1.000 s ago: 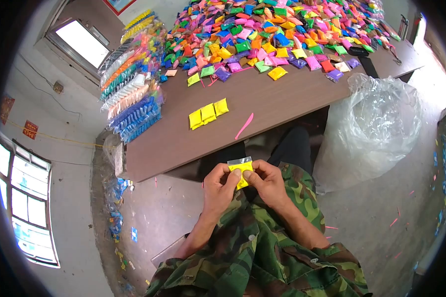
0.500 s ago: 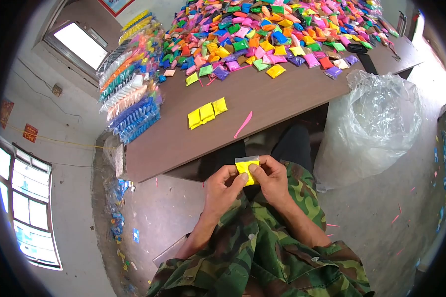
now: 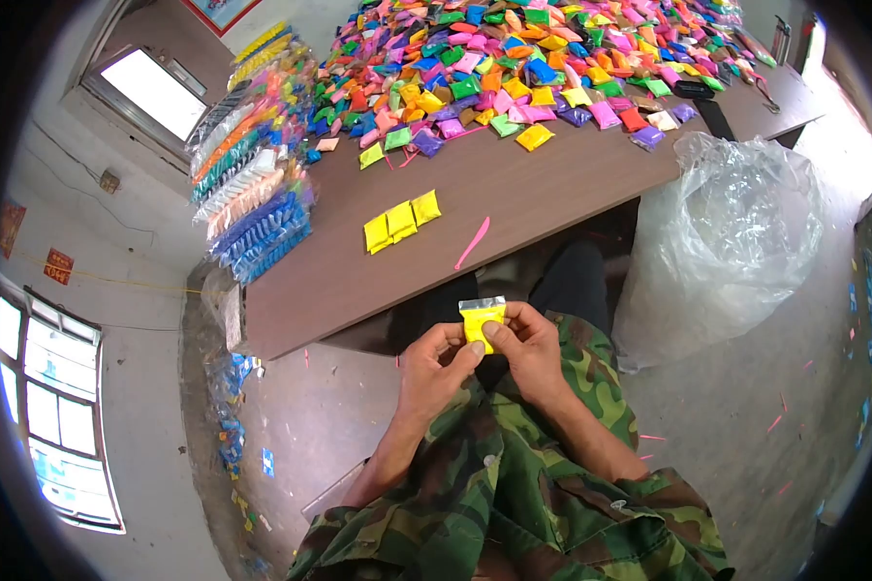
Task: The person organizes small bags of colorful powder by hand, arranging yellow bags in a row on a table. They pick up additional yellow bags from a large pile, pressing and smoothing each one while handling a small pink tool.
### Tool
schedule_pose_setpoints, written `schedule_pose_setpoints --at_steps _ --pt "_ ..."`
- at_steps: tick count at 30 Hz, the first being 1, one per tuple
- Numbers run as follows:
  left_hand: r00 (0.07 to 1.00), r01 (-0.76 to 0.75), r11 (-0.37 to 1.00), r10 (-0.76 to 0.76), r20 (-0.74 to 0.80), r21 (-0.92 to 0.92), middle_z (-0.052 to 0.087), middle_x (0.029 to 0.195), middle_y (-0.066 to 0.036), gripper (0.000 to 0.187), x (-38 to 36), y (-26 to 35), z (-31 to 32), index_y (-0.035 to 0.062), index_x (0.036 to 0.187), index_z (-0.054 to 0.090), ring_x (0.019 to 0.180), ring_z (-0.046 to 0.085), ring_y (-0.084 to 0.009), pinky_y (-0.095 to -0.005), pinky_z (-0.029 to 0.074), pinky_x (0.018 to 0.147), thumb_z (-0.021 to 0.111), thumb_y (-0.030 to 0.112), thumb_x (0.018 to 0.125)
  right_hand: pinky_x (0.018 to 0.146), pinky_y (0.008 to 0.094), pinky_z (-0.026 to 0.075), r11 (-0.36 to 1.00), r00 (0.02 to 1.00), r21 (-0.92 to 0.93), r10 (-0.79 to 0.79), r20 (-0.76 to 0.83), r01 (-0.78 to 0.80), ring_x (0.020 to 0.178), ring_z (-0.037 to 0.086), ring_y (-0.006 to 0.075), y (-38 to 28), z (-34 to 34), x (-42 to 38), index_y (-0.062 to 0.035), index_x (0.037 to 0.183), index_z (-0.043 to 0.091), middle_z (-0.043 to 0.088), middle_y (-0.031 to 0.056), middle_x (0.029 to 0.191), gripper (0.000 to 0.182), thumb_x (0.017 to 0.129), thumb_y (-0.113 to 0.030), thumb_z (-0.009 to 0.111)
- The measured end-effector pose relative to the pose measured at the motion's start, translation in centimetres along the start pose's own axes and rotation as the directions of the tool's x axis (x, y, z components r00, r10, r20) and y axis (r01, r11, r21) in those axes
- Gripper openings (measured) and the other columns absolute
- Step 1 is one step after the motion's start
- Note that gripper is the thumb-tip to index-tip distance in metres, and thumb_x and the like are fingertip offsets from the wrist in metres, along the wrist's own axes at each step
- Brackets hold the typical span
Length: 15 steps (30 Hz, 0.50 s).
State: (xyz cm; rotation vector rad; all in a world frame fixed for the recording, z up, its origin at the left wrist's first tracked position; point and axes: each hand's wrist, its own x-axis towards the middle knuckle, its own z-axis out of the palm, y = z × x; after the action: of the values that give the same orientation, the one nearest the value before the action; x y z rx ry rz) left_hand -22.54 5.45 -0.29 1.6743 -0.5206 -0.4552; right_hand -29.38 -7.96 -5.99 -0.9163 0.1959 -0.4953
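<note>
Both hands pinch clear packet (image 3: pixel 481 320), apparently yellow-filled.

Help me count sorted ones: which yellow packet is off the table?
The yellow packet pinched between the left hand and right hand; the three yellow packets lie in a row on the table.

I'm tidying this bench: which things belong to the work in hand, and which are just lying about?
In hand:
left hand
right hand
yellow packet
three yellow packets

Lying about:
pile of coloured packets
pink stick
clear plastic bag
bundled packs
</note>
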Motion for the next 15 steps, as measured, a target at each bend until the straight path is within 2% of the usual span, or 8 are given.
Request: schedule_pose_setpoints --at_steps 5,8,11,15 --pt "1.0 -0.004 0.998 0.003 0.021 0.059 0.07 0.09 -0.001 0.013 -0.1 -0.2 -0.6 -0.0032 0.11 0.068 0.075 0.06 -0.0046 -0.0215 0.049 0.066 0.069 0.007 0.102 0.081 0.0238 0.056 0.997 0.999 0.074 0.029 0.02 -0.031 0.088 0.065 0.0056 -0.3 0.3 0.2 0.0029 0.123 0.066 0.071 0.0012 0.103 0.024 0.103 -0.008 0.071" --pt "1.0 0.007 0.993 -0.01 0.024 0.121 0.07 0.09 -0.002 0.013 -0.2 -0.1 -1.0 -0.003 0.109 0.068 0.074 0.06 -0.0046 -0.0215 0.048 0.064 0.07 0.007 0.102 0.08 0.0236 0.055 0.989 0.99 0.083 0.116 0.079 -0.123 0.088 0.065 0.0057 -0.4 0.1 0.1 0.003 0.121 0.067 0.072 0.0011 0.102 0.023 0.103 -0.009 0.071" --pt "0.999 0.01 0.991 -0.016 0.047 0.131 0.071 0.09 -0.002 0.015 -0.2 0.2 -0.8 -0.0032 0.11 0.068 0.074 0.061 -0.005 -0.0222 0.05 0.065 0.07 0.009 0.102 0.079 0.0233 0.055 0.999 0.997 0.034 0.027 0.065 -0.029 0.087 0.065 0.0055 0.0 -0.3 0.2 0.0031 0.117 0.069 0.072 0.0008 0.1 0.02 0.103 -0.011 0.072" --pt "0.996 0.071 0.997 -0.072 0.05 0.005 0.072 0.091 -0.004 0.018 -0.1 0.7 -0.1 -0.0032 0.111 0.069 0.074 0.063 -0.006 -0.0233 0.052 0.065 0.072 0.012 0.101 0.077 0.023 0.055 1.0 0.999 0.014 0.014 -0.047 -0.014 0.086 0.065 0.0057 -0.2 0.0 0.1 0.0032 0.115 0.07 0.072 0.0009 0.098 0.019 0.102 -0.011 0.072"
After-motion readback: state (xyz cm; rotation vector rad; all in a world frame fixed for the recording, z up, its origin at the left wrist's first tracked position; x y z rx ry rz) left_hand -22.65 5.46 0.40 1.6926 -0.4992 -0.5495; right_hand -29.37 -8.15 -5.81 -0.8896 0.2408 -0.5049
